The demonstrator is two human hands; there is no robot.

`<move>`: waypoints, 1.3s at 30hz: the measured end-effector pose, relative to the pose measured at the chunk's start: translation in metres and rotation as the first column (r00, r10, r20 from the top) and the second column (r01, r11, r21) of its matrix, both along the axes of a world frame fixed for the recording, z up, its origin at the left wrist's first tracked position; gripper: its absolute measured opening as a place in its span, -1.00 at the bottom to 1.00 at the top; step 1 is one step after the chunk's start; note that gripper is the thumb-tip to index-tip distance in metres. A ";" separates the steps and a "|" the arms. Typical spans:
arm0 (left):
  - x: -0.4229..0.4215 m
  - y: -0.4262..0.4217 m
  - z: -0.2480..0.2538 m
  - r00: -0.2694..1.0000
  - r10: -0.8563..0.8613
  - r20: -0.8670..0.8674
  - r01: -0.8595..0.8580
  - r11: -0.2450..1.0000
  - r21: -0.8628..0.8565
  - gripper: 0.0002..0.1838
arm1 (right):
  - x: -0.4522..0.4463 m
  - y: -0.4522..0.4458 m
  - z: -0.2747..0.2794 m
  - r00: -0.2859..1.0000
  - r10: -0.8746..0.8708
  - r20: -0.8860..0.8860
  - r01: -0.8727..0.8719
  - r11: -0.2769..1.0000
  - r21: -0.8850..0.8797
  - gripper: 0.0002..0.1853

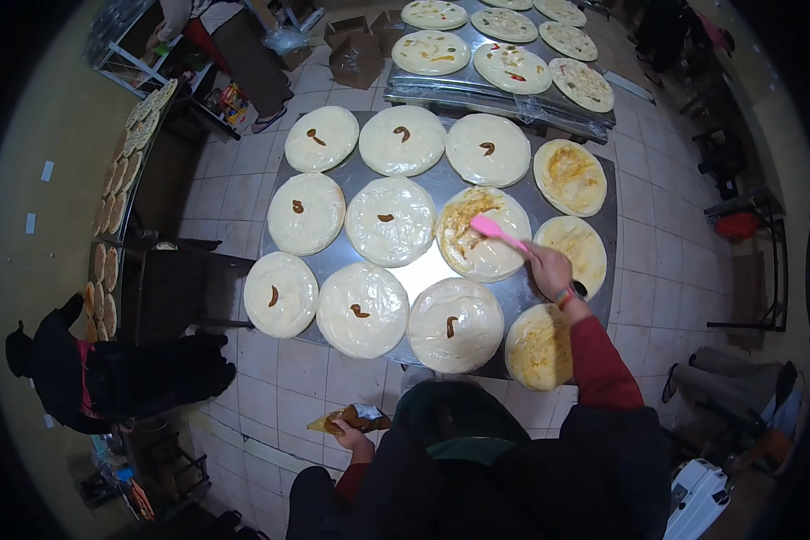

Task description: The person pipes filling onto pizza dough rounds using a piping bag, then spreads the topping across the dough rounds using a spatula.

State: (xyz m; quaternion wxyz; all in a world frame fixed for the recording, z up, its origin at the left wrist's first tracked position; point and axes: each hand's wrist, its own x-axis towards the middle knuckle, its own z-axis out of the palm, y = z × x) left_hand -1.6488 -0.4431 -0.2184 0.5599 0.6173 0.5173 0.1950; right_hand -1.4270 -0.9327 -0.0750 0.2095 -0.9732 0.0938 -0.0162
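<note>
My right hand (550, 270) is closed round the handle of a pink spatula (499, 231). The spatula's blade lies over a round dough (498, 256) that has brown paste smeared across its upper left part. Low at the left, away from the metal table (337, 184), my left hand (355, 438) grips a piping bag (369, 418) of brown paste. Several rounds, such as the dough (391, 238), carry a small brown dab. Along the right edge, the dough rounds (571, 193) have paste spread over them.
Beyond the metal table, a second table (504, 102) holds topped rounds. A person (234, 45) stands at the upper left, another person (126, 369) at the lower left near flatbreads (117, 193). Cardboard boxes (356, 61) sit behind. A white machine (696, 499) is at the lower right.
</note>
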 end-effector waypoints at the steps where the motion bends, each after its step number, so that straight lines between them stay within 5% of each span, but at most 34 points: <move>1: 0.003 -0.002 0.002 0.999 0.008 -0.032 -0.008 1.000 -0.008 -0.44 | 0.010 0.002 -0.008 1.000 -0.006 0.002 0.006 1.000 0.005 -0.72; 8: 0.006 0.018 -0.013 0.998 -0.046 0.039 0.047 0.998 -0.037 -0.45 | -0.048 0.025 -0.010 0.980 0.075 -0.186 -0.088 0.994 -0.062 -0.73; 11: 0.004 0.025 -0.028 0.996 -0.073 0.043 0.073 0.997 0.014 -0.45 | -0.089 0.005 0.011 0.985 0.030 -0.171 -0.044 0.996 -0.079 -0.74; 14: 0.004 0.029 -0.028 0.992 -0.122 -0.034 0.121 0.992 -0.036 -0.45 | -0.099 0.000 0.020 0.973 -0.225 -0.050 0.220 0.971 -0.094 -0.74; 18: 0.011 0.029 -0.032 0.988 -0.151 -0.026 0.152 0.987 0.051 -0.46 | -0.077 0.048 -0.026 0.975 -0.218 0.034 0.217 0.976 0.028 -0.70; 21: 0.020 0.031 -0.024 0.993 -0.119 -0.017 0.119 0.993 -0.026 -0.46 | -0.050 0.063 -0.032 0.992 -0.106 -0.071 0.107 0.994 0.002 -0.70; 23: 0.022 0.041 -0.034 0.976 -0.209 0.055 0.206 0.977 0.055 -0.46 | -0.041 0.038 -0.050 0.918 -0.396 0.000 0.396 0.918 0.026 -0.65; 25: 0.026 0.042 -0.033 0.974 -0.216 0.063 0.213 0.975 0.056 -0.46 | -0.046 0.030 -0.041 0.882 -0.471 -0.012 0.471 0.882 0.005 -0.63; 27: 0.031 0.038 -0.027 0.982 -0.181 0.050 0.180 0.983 0.021 -0.46 | -0.062 0.036 -0.052 0.899 -0.436 -0.029 0.431 0.896 -0.105 -0.65; 31: 0.040 0.026 -0.012 0.992 -0.120 0.030 0.121 0.993 -0.014 -0.47 | -0.088 0.080 -0.027 0.981 -0.191 -0.032 0.192 0.981 0.010 -0.63; 33: 0.038 0.035 -0.023 0.987 -0.157 0.032 0.157 0.988 0.006 -0.47 | -0.096 0.051 -0.044 0.965 -0.258 0.040 0.256 0.965 0.056 -0.60; 35: 0.032 0.050 -0.042 0.971 -0.235 0.046 0.234 0.972 0.034 -0.48 | -0.090 0.030 -0.020 0.864 -0.503 -0.015 0.500 0.861 -0.094 -0.56; 37: 0.033 0.053 -0.045 0.968 -0.244 0.062 0.245 0.970 0.004 -0.48 | -0.092 0.036 -0.024 0.864 -0.502 0.020 0.501 0.858 -0.112 -0.56; 39: 0.034 0.045 -0.041 0.968 -0.239 0.075 0.241 0.970 -0.023 -0.47 | -0.089 0.064 -0.028 0.976 -0.197 0.096 0.193 0.980 0.048 -0.56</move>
